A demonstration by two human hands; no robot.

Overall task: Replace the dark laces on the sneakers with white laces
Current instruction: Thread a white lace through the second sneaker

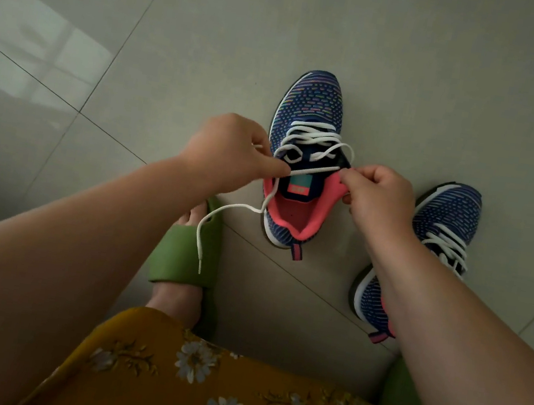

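Note:
A blue knit sneaker (311,105) with a pink lining stands on the floor, toe pointing away, threaded with a white lace (310,132). My left hand (231,152) pinches that lace at the sneaker's left top eyelet. The lace's free end (218,216) trails down over my sandal. My right hand (377,194) pinches the pink collar and lace at the sneaker's right top edge. A second matching sneaker (447,212) with a white lace lies at the right, partly hidden behind my right forearm.
Grey floor tiles (214,38) with dark grout lines spread all around. My foot in a green sandal (185,256) stands just left of the sneaker. A mustard flowered skirt (230,394) fills the bottom edge.

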